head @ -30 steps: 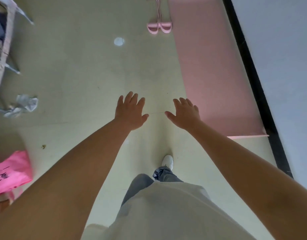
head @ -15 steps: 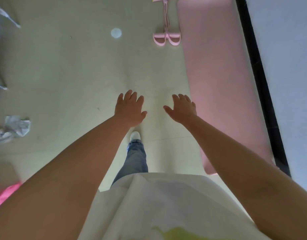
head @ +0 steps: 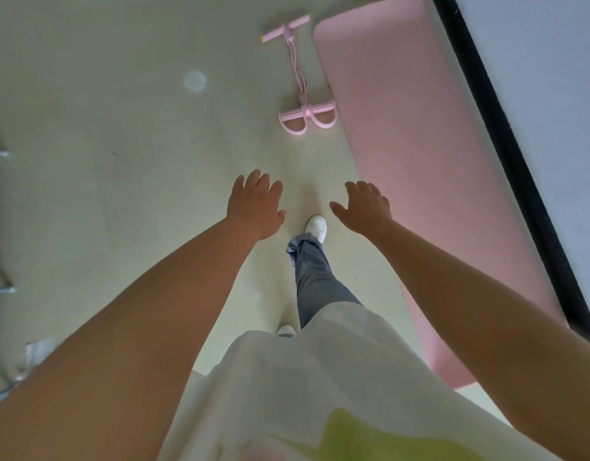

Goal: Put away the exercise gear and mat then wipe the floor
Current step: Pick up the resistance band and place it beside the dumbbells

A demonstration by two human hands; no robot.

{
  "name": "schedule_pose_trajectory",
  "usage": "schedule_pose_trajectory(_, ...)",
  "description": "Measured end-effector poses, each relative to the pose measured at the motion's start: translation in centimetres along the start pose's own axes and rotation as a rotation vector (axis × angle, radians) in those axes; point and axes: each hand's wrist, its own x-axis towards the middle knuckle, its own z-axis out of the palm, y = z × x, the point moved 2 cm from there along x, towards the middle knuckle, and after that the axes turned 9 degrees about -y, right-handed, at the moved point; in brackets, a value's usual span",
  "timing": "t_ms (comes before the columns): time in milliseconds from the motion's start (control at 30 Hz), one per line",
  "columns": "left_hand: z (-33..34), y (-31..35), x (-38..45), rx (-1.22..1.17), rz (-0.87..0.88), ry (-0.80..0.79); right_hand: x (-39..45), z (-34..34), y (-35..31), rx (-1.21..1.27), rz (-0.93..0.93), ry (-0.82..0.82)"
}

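Both hands are empty, fingers spread: the left hand [head: 256, 207] and right hand [head: 365, 209] reach forward, palms down, above the pale floor [head: 120, 194]. Between them a white shoe [head: 317, 227] steps ahead. Beyond, a pink pedal resistance band [head: 298, 78] lies just beside the unrolled pink mat [head: 420, 161], which runs along a black baseboard [head: 506, 144].

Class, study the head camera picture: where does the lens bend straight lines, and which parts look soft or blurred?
Head view: the black baseboard and pink mat slant and bow from wide-angle distortion; forearms balloon near the bottom edge; the shirt hem and metal legs at left are smeared; the pink pedal puller and both hands stay fairly sharp; lighting is flat and dim.
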Motion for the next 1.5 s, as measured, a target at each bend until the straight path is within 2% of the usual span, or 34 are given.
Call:
schedule_pose_trajectory(300, -14.3, -7.6, 14.0, -0.044, -0.017, -0.001, 14.9, -15.7, -6.4, -0.025, -0.063, 0.015)
schedule_pose_trajectory(500, -20.4, -14.7, 21.8, -0.071, -0.013, -0.005, 24.1, -22.5, -12.2, -0.075, -0.069, 0.001)
schedule_pose_trajectory(633, -23.5, -21.6, 28.2, -0.013, 0.016, -0.036, 30.6, -25.6, -16.4, -0.032, 0.002, -0.012)
schedule_pose_trajectory(900, -31.5, -33.6, 40.0, 0.123, 0.150, -0.106, 40.1, -31.0, -25.0, 0.244, 0.216, -0.062)
schedule_pose_trajectory(1167, -36.8, -32.9, 51.3, 0.311, 0.336, -0.190, 47.6, -33.8, -25.4, 0.468, 0.350, -0.101)
schedule_pose_trajectory(1500, -42.6, -27.9, 65.0, 0.546, 0.495, -0.284, 56.9, -37.7, -18.5, 0.710, 0.519, -0.170)
